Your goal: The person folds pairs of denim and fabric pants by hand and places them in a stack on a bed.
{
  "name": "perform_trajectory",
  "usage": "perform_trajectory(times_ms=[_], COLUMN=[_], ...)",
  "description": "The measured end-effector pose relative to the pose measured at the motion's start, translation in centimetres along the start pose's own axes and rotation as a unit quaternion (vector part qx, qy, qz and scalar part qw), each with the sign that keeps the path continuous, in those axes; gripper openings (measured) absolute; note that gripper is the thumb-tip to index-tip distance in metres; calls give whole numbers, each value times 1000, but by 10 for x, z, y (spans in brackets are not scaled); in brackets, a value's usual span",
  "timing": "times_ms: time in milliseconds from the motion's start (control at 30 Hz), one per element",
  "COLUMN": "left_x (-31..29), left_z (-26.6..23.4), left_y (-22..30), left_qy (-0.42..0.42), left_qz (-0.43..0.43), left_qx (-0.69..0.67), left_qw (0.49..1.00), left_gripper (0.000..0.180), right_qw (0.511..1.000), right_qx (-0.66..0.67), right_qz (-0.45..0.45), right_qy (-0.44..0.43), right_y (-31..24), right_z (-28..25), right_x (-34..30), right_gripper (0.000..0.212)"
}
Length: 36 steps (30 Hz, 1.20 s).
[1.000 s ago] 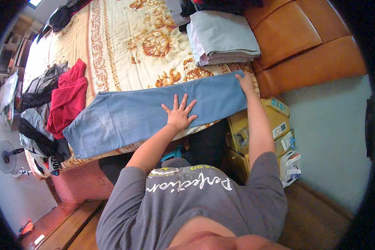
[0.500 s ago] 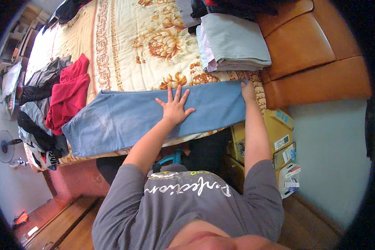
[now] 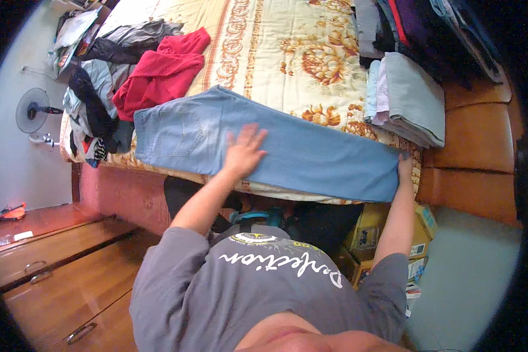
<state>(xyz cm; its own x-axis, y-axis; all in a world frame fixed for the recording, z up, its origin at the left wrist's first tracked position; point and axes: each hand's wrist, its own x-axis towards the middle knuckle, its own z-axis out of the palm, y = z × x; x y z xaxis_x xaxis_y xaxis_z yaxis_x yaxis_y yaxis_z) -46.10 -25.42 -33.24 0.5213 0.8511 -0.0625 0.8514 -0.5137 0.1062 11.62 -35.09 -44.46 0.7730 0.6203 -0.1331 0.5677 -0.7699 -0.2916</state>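
A pair of light blue jeans (image 3: 317, 155) lies lengthwise along the near edge of the bed, folded in half with the legs together. Its waist and back pocket are at the left, its leg ends at the right. My left hand (image 3: 245, 154) rests flat on the upper leg, fingers spread and slightly blurred. At the far right, my right hand (image 3: 405, 167) has its fingers closed on the corner of the leg end; part of the grip is hidden.
Left on the bed are a red garment (image 3: 161, 76) and a heap of dark and grey clothes (image 3: 91, 94). At the right sits a folded pale stack (image 3: 416, 100) by the brown headboard (image 3: 469, 132). Cardboard boxes (image 3: 366, 232) stand below; a fan (image 3: 34, 110) is far left.
The view has swung left, so everything sits further right in it. My left hand has slid along the jeans toward the waist; my right hand keeps hold of the leg end.
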Motion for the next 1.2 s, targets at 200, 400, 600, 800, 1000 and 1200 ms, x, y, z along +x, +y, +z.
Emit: perform_trajectory(times_ms=[200, 400, 600, 800, 1000, 1200], left_x=[-78, -86, -74, -63, -39, -7], left_z=[11, 8, 24, 27, 4, -36], left_y=[-174, -133, 43, 127, 144, 151], left_qy=[12, 102, -42, -129, -122, -253], left_qz=[-269, -271, 55, 343, 158, -61], left_qx=[104, 62, -1, -198, -149, -823], left_qw=[957, 955, 998, 909, 968, 505], left_gripper=[58, 56, 59, 60, 63, 70], right_qw=[998, 998, 997, 976, 931, 806], right_qx=[4, -34, 12, 181, 302, 499], right_qz=[-41, -38, -4, 6, 9, -139], right_qy=[43, -38, -73, -119, -205, -289], right_y=[23, -19, 9, 23, 21, -145], right_z=[10, -53, -71, -53, -87, -182], right_x=[34, -56, -91, -78, -91, -196], right_gripper=[69, 65, 53, 44, 47, 53])
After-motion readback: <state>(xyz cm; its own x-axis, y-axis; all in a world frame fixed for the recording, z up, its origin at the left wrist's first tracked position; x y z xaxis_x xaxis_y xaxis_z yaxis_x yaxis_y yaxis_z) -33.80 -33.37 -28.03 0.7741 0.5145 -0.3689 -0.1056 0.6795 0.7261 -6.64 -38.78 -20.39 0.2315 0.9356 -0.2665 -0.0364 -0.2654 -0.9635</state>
